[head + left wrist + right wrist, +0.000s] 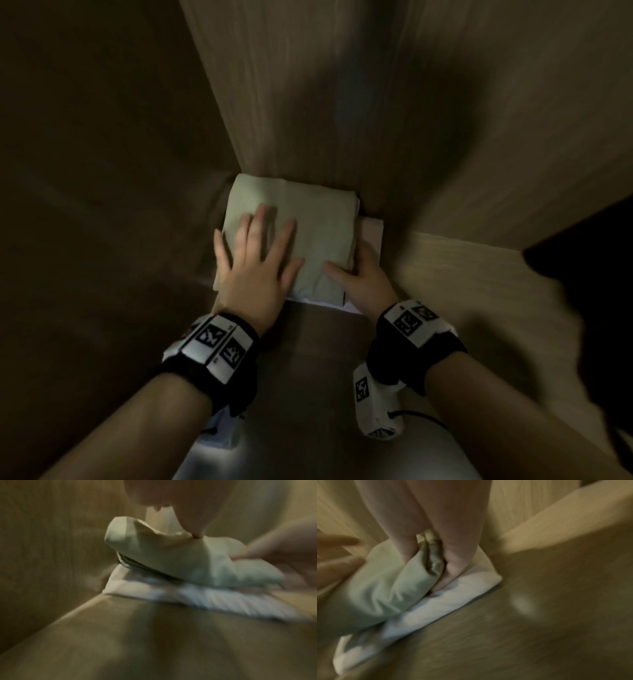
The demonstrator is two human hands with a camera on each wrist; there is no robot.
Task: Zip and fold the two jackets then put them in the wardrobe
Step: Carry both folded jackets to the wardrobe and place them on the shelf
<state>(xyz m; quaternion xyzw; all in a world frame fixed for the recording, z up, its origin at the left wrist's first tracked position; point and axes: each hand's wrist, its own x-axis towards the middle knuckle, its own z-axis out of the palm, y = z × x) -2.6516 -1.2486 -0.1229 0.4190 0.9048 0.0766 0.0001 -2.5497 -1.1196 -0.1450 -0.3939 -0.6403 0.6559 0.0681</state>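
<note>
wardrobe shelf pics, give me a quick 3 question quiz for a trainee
1. True or false: the green jacket lies on top of the white jacket.
2. Which hand lies flat on the green jacket? A) left B) right
3. Fill in: the stack sits in the back ___ corner of the shelf.

Key:
1. True.
2. A: the left hand is spread flat; the right hand holds the jacket's right edge, thumb on top.
3. Left.

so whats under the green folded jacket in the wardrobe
The green folded jacket lies on a white folded jacket; only the white one's right and front edges show. Its middle is covered.
</note>
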